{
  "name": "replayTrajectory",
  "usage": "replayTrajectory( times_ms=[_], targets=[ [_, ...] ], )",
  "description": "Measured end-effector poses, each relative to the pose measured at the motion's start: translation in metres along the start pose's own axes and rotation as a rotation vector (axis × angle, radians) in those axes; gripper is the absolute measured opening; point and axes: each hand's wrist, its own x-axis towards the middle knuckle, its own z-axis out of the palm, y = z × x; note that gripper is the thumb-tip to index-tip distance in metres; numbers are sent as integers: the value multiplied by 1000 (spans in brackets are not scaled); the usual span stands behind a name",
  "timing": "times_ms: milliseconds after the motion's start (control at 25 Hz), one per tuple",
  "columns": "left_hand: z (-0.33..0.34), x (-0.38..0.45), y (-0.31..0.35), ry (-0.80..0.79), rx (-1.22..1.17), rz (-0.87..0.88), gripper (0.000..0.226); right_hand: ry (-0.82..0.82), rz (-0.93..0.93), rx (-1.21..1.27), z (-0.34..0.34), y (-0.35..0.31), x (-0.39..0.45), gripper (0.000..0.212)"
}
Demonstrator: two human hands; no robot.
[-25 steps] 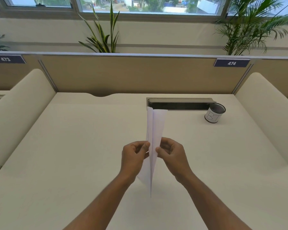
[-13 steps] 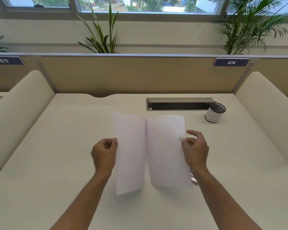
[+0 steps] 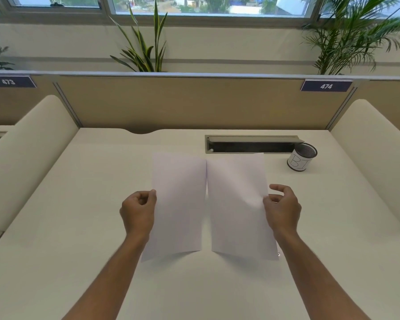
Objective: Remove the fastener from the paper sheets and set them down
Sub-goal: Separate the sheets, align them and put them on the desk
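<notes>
**Two loose paper sheets held apart above a cream desk**

While both forearms reach forward over the pale cream desk point(image 3: 79, 227), two plain white paper sheets are held side by side, their inner edges almost meeting. The left white sheet point(image 3: 179, 204) is pinched at its outer edge by the left hand point(image 3: 138, 214), whose fingers are curled into a loose fist with the thumb pressed on the paper. The right white sheet point(image 3: 238, 206) is gripped at its outer edge by the right hand point(image 3: 283, 210); thumb and one finger are closed on the paper, and the remaining fingers are spread loosely open above it. Both sheets are raised off the desk, with faint shadows seen beneath their lower edges. A small silvery metal object point(image 3: 279, 254) is seen on the desk just past the lower right corner of the right sheet; whether it is the fastener cannot be told. A black mesh cup wrapped in white paper point(image 3: 301, 160) is stood near a long grey cable slot point(image 3: 252, 144), well apart from the hands.
</notes>
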Motion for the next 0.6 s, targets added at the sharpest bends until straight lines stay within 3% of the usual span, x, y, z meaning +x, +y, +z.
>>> replayTrajectory(
  times_ms=[120, 280, 400, 560, 600],
  targets=[
    [3, 0, -2, -23, -25, 3, 20, -53, -37, 59, -1, -3, -2, 34],
    [15, -10, -3, -156, -128, -12, 18, -345, -80, 186, 6, -13, -15, 47],
    [30, -26, 3, -259, -180, -15, 18, -526, -129, 158, 22, -20, -33, 39],
    [49, -48, 13, -404, -212, 5, 15, -559, -193, 157, 40, -30, -56, 12],
    [52, -52, 16, -438, -223, 6, 13, -547, -197, 151, 42, -33, -61, 18]
  ],
)
